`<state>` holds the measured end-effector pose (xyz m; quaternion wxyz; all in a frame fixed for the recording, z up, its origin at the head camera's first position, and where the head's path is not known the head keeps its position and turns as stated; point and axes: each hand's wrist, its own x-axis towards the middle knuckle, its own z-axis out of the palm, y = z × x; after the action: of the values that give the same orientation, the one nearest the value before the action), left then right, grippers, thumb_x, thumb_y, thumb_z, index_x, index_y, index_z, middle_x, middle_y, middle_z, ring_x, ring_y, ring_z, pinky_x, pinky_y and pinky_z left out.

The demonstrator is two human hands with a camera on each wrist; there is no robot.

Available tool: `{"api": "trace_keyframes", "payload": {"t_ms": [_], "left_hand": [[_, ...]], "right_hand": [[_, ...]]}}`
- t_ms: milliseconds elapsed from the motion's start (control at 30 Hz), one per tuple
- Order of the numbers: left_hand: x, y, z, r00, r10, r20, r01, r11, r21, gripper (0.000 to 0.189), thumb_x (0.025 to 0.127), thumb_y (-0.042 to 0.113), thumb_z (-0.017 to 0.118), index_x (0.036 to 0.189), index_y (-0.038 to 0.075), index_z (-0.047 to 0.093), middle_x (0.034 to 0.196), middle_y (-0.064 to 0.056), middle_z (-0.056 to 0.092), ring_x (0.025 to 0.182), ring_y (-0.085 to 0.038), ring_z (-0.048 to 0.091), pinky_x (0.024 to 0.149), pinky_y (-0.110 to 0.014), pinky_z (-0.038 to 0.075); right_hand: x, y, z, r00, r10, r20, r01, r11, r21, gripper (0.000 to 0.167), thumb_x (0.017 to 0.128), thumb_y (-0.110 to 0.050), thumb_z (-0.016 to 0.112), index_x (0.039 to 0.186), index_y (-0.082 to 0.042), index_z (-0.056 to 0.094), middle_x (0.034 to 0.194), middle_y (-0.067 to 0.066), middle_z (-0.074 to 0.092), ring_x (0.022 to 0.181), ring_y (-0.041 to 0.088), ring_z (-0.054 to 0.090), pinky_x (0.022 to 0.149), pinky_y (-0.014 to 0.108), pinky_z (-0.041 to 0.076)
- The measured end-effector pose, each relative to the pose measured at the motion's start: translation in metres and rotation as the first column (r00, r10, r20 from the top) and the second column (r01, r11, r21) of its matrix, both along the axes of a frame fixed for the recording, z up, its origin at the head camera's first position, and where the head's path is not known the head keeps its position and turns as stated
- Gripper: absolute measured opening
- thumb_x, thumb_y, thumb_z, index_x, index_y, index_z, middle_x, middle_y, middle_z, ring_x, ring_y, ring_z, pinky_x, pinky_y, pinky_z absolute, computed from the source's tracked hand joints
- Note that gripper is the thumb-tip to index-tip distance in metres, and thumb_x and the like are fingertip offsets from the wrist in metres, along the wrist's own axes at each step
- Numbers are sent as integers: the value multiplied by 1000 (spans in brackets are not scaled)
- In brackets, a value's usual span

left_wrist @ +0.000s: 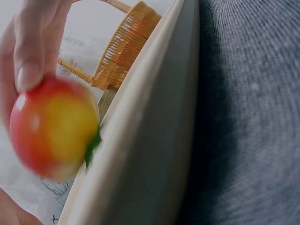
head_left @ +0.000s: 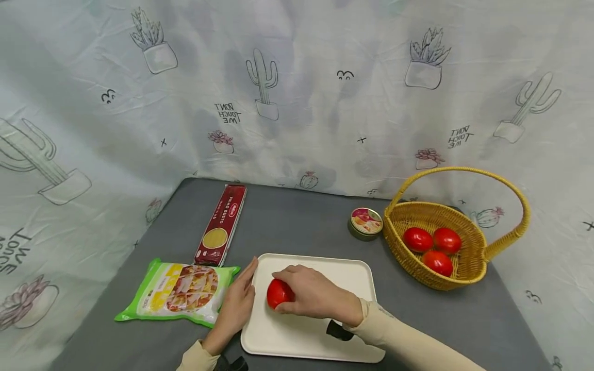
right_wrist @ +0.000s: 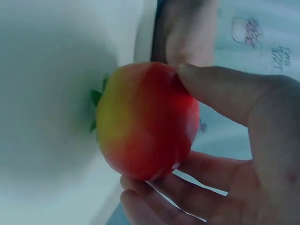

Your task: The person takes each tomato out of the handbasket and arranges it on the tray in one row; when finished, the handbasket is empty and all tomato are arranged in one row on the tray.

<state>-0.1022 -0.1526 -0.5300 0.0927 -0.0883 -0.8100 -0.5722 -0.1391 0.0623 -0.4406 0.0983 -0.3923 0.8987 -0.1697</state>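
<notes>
Right fingers (right_wrist: 211,168) grip 1 tomato (right_wrist: 147,122) over the tray (head_left: 287,337).

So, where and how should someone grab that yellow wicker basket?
The basket is probably best taken from above, by the top of its slim arched handle: that loop stands tall, with open space around it, away from the three shiny red fruits inside.

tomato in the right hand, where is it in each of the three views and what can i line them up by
Head: tomato in the lower half, just left of centre, in the right hand.
Left wrist: left side, slightly below mid-height, blurred.
Right wrist: near the centre, green leaves facing left.
Shared landmark: the off-white tray, seen in all three.
</notes>
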Motion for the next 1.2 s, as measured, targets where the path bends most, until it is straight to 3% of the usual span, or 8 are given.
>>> {"api": "trace_keyframes", "payload": {"t_ms": [200, 433, 600, 700, 833, 900, 1067, 1200], "left_hand": [[-1, 0, 1, 1000, 5, 7, -5, 1000, -4, 59, 98, -22, 48, 155, -11, 45, 163, -26, 41, 150, -40, 38, 112, -14, 28], [-1, 0, 1, 1000, 14, -13, -14, 999, -45, 58, 98, -22, 48, 155, -11, 46, 162, -27, 42, 149, -42, 40, 111, -13, 27], [-1, -1, 0, 1000, 20, -14, -21, 999, -48, 58, 98, -22, 48, 155, -11, 46, 162, -26, 43, 149, -42, 40, 111, -12, 27], [-1, -1, 0, 1000, 11, -12, -12, 999, -31, 58, 98, -22, 48, 155, -11, 46, 162, -26, 42, 150, -42, 39, 115, -21, 29], [-3, 0, 1, 1000, 3, 4, -3, 1000, -11, 58, 99, -21, 48, 155, -11, 45, 163, -26, 41, 151, -40, 38, 117, -37, 30], [-3, 1, 2, 1000, -1, 13, 1, 1000, 3, 57, 99, -21, 48, 155, -11, 45, 164, -26, 41, 152, -40, 37, 117, -38, 30], [-4, 1, 3, 999, -9, 33, 8, 999, 34, 57, 99, -21, 46, 155, -12, 44, 164, -26, 39, 153, -40, 34, 115, -19, 28], [-3, 0, 3, 999, -15, 35, 14, 999, 49, 59, 97, -23, 44, 155, -13, 43, 164, -27, 39, 153, -41, 33, 112, -10, 26]], "right_hand": [[2, -21, -15, 999, 3, -44, -1, 1000, 31, 65, 88, -44, 86, 141, -11, 68, 125, 0, 71, 109, 11, 65, 87, 23, 58], [7, -21, -20, 993, -24, -115, 27, 999, 22, 66, 89, -46, 85, 144, -16, 65, 130, -1, 67, 110, 15, 64, 82, 28, 59], [9, -17, -18, 993, -33, -111, 33, 999, 2, 73, 91, -50, 82, 151, -16, 60, 139, 1, 64, 116, 19, 64, 89, 33, 59], [6, -8, -9, 995, -50, -82, 48, 999, -26, 74, 93, -52, 79, 153, -14, 58, 144, 3, 63, 124, 22, 63, 98, 41, 58], [-4, 22, 12, 992, -109, -68, 101, 989, -109, 69, 97, -49, 76, 153, -13, 57, 147, 6, 62, 132, 27, 61, 103, 50, 56], [-13, 44, 24, 985, -157, -66, 146, 978, -151, 67, 98, -46, 76, 153, -13, 58, 149, 8, 61, 135, 30, 59, 105, 54, 54], [-42, 110, 50, 949, -314, -34, 301, 932, -202, 69, 98, -42, 77, 153, -7, 56, 148, 14, 61, 132, 36, 60, 107, 59, 52], [-68, 172, 63, 891, -455, 7, 447, 874, -190, 67, 99, -39, 76, 150, 0, 57, 143, 22, 63, 125, 41, 63, 105, 62, 51]]}}
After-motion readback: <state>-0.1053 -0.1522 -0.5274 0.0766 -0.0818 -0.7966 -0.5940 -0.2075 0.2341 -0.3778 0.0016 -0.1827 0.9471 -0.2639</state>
